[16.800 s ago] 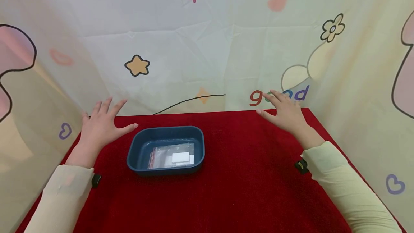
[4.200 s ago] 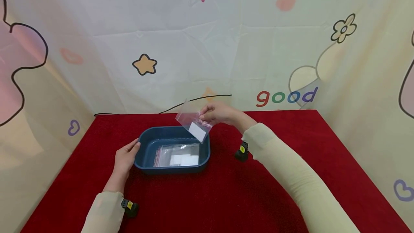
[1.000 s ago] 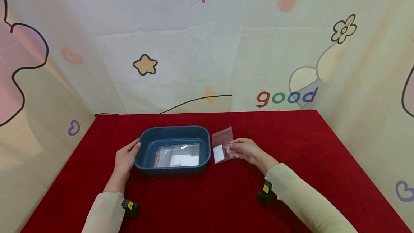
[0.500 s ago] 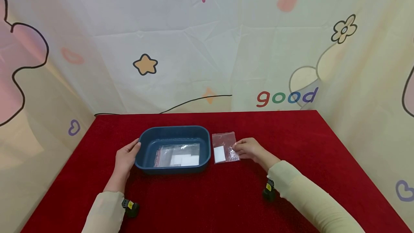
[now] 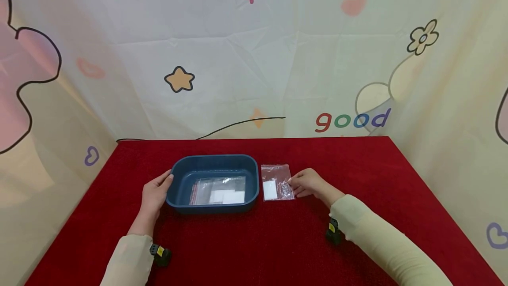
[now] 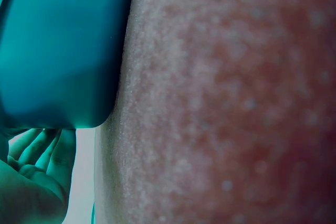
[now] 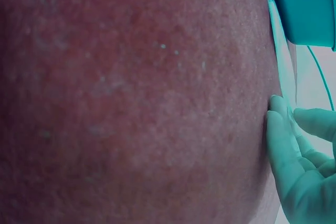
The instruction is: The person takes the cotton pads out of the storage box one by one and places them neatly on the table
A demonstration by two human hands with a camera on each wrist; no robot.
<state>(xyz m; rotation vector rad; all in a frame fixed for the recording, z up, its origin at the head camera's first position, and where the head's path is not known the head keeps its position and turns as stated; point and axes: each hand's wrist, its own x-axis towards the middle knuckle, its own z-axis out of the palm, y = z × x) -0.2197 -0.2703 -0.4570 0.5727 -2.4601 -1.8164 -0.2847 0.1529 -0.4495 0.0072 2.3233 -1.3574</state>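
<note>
A dark blue plastic basin [image 5: 212, 209] stands on the red cloth, left of the middle. At its left end my left hand [image 5: 154, 195] grips the rim, thumb on top and fingers against the outside wall [image 6: 58, 66]. Inside lie several clear zip bags [image 5: 202, 191] with white pieces in them. Just right of the basin a clear zip bag [image 5: 278, 171] lies on the cloth, with a white rectangle [image 5: 270, 190] showing in it. My right hand [image 5: 311, 184] pinches this bag's right edge between thumb and fingers [image 7: 315, 121]; its fingertips are close to the cloth.
Red cloth [image 5: 254, 250] covers the table, whose back edge meets a pale printed curtain [image 5: 238, 56]. Curtain also hangs along both sides. A small black device [image 5: 160, 256] is strapped at the left wrist, another black device [image 5: 333, 231] at the right.
Both hands were spread above the table at first. My left hand took the basin's rim. My right hand brought a zip bag out of the basin and laid it flat to the right.
</note>
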